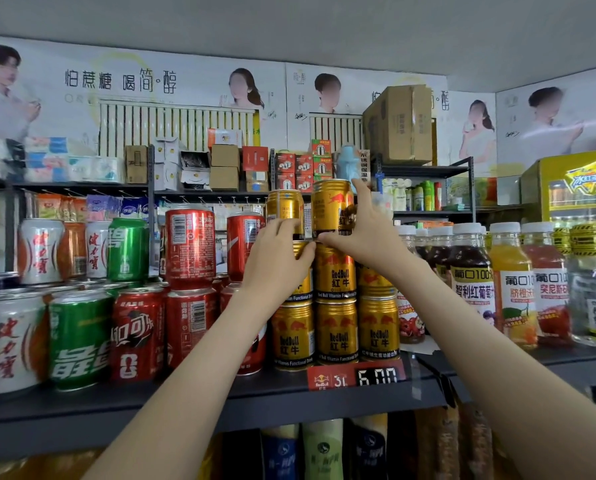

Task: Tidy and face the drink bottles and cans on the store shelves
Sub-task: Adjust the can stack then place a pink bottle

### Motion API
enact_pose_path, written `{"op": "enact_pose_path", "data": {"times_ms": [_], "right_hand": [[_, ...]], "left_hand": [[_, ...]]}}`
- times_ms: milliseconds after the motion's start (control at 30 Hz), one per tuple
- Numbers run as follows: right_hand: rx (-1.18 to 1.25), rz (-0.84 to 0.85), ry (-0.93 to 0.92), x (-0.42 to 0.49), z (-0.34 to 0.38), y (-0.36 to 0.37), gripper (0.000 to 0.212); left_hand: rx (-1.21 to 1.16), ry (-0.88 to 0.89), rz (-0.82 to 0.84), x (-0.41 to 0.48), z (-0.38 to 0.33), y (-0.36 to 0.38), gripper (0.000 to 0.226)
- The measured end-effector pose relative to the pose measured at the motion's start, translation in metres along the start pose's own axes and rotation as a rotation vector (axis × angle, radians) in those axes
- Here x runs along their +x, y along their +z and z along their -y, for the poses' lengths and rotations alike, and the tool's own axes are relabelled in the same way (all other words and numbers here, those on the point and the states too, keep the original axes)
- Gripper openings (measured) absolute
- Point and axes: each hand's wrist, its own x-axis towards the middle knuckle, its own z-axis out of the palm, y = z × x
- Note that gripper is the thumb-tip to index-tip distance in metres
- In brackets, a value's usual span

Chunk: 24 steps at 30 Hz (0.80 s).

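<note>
My right hand [362, 230] clasps the top gold can [331, 206]: thumb at its base, index finger straight up its right side, the remaining fingers hidden behind it. My left hand [277, 261] lies with fingers curled at the foot of the neighbouring gold can [284, 211] and thumb against the can beneath. Whether it truly grips either, I cannot tell. Both cans form the third tier of the Red Bull stack [336, 306], gold with red bulls. The clasped can's label is partly covered by my hand, and the lower cans face front. The stack stands on a dark shelf [81, 407], above a red price tag [357, 375] reading 6.00. To the left stand red cola cans [189, 251], green cans [80, 341] and white cans [12, 341], in two tiers. To the right stand white-capped juice bottles [513, 282]. Behind are racks of cartons [224, 168], wall posters [133, 81] and a yellow cooler [580, 181].
</note>
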Motion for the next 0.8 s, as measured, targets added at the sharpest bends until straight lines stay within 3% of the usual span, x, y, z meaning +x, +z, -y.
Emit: {"op": "enact_pose_path", "data": {"times_ms": [200, 400, 800], "right_hand": [[-0.138, -0.091, -0.036, -0.021, -0.002, 0.009, 0.08], [-0.221, -0.158, -0.107, -0.044, -0.003, 0.02, 0.063], [-0.049, -0.22, -0.063, -0.157, -0.01, 0.03, 0.038]], "left_hand": [[0.011, -0.001, -0.051, -0.018, 0.0, 0.008, 0.043], [0.065, 0.038, -0.105, -0.037, 0.0, 0.011, 0.051], [0.048, 0.096, -0.018, -0.142, -0.014, 0.009, 0.047]]}}
